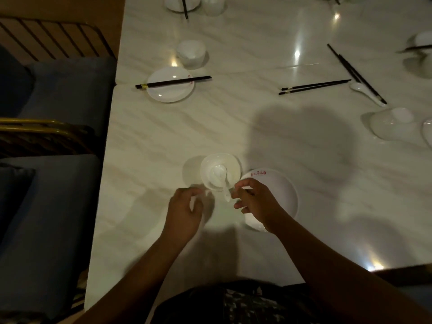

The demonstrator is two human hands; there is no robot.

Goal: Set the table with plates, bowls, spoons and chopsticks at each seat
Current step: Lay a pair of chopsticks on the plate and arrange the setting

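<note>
Bench is a pale marble top filling most of the frame, seats along its left edge. The seat being set is at lower centre. Its plate, red lettering on the far rim, sits just right of the bowl; the rims look close to touching, and the plate's near part is hidden under the right forearm. Judgement: this mirrors the plate at upper left, which has chopsticks laid across it. None at this seat yet, so that step remains. Left hand is low and left of the bowl, fingers loosely curled, nothing in it, slightly blurred. Right hand is curled, thumb and forefinger tips right at the spoon handle end; can't tell if it's pinching or clear of it. Spoon scoop is seated in the bowl centre, handle leaning over the near rim. Long axis runs top-to-bottom of the frame, handle pointing to the bottom edge, tilted slightly right, likely so the sitter can reach it.
</note>
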